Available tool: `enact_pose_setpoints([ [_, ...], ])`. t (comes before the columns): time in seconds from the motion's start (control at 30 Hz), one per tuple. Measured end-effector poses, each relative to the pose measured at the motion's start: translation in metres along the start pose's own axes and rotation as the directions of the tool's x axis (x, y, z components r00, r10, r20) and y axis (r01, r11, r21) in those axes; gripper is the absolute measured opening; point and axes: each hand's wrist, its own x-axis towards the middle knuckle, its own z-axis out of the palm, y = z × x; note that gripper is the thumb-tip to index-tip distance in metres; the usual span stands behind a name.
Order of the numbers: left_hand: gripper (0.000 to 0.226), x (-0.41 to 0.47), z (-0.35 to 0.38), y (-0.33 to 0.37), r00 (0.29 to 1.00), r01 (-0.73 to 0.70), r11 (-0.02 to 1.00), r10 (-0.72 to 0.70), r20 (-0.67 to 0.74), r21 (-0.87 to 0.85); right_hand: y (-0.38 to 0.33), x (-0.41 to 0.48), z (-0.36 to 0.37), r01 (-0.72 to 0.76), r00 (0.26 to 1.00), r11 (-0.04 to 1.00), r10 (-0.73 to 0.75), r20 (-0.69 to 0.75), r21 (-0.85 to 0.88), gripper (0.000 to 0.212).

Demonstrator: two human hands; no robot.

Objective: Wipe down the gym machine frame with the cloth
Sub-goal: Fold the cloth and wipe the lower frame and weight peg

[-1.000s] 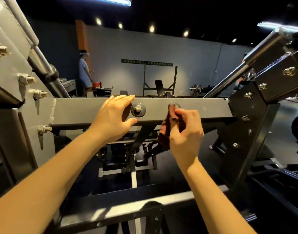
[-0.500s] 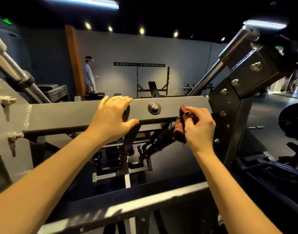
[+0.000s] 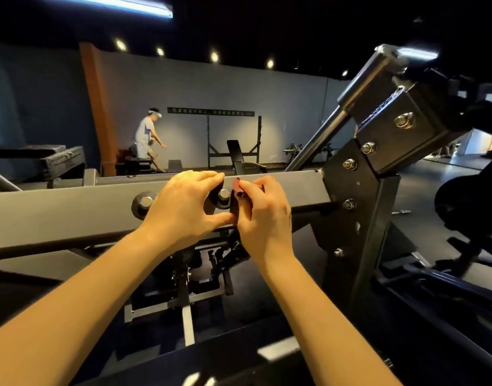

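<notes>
A grey horizontal beam (image 3: pixel 72 218) of the gym machine frame runs across the middle of the view, with two large bolts (image 3: pixel 144 203) on its face. My left hand (image 3: pixel 183 210) grips the beam, fingers over its top edge and thumb under it. Right beside it, my right hand (image 3: pixel 264 215) pinches a small dark red cloth (image 3: pixel 236 188) against the beam's face, next to the right bolt (image 3: pixel 224 195). Most of the cloth is hidden behind my fingers.
A black bolted bracket (image 3: pixel 359 207) joins the beam on the right, with a chrome rod (image 3: pixel 323 135) slanting up from it. Below the beam lie dark machine parts and a lower rail (image 3: pixel 239 346). A person (image 3: pixel 148 137) stands far back by a bench rack (image 3: pixel 233 146).
My right hand with the cloth has slid left along the beam and now sits next to my left hand. The view has shifted, so the bracket appears further right.
</notes>
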Motion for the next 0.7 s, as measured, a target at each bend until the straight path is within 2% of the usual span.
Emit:
enact_pose_setpoints([
  [0.1,0.092,-0.001,0.000,-0.002,1.000,-0.009,1.000,0.009,0.015,0.003,0.041,0.015,-0.019,0.047,0.997,0.990,-0.039,0.062,-0.133,0.031],
  [0.2,0.092,-0.001,0.000,0.000,1.000,-0.001,1.000,0.001,0.000,-0.009,0.078,0.035,-0.037,-0.044,0.999,0.932,0.045,-0.006,-0.360,0.025],
  [0.27,0.091,-0.001,0.000,0.002,1.000,-0.006,1.000,0.006,-0.010,0.000,0.073,0.036,-0.033,-0.125,0.992,0.891,0.103,-0.073,-0.436,0.017],
  [0.37,0.091,-0.003,0.001,0.003,1.000,0.000,1.000,0.000,-0.016,0.005,0.033,0.016,-0.015,-0.153,0.986,0.944,0.125,-0.111,-0.292,0.016],
  [0.43,0.091,-0.003,0.002,0.003,1.000,0.000,1.000,0.000,-0.019,0.026,0.013,-0.004,-0.007,-0.019,1.000,0.984,0.015,-0.021,-0.175,0.025],
  [0.5,0.091,-0.004,0.002,0.004,1.000,-0.007,1.000,0.007,-0.023,0.030,0.021,-0.007,-0.015,0.109,0.992,0.977,-0.096,0.080,-0.182,0.030],
  [0.57,0.090,-0.005,0.001,0.004,1.000,-0.014,1.000,0.014,-0.027,0.019,0.047,0.008,-0.029,0.117,0.991,0.944,-0.093,0.094,-0.309,0.031],
  [0.67,0.090,-0.006,-0.001,0.005,0.999,-0.012,1.000,0.013,-0.033,0.021,0.079,0.033,-0.049,0.047,0.997,0.788,0.000,0.075,-0.614,0.025],
  [0.7,0.090,-0.005,0.000,0.005,0.999,-0.014,0.999,0.015,-0.028,0.032,0.079,0.035,-0.049,0.019,0.998,0.752,0.028,0.060,-0.659,0.020],
])
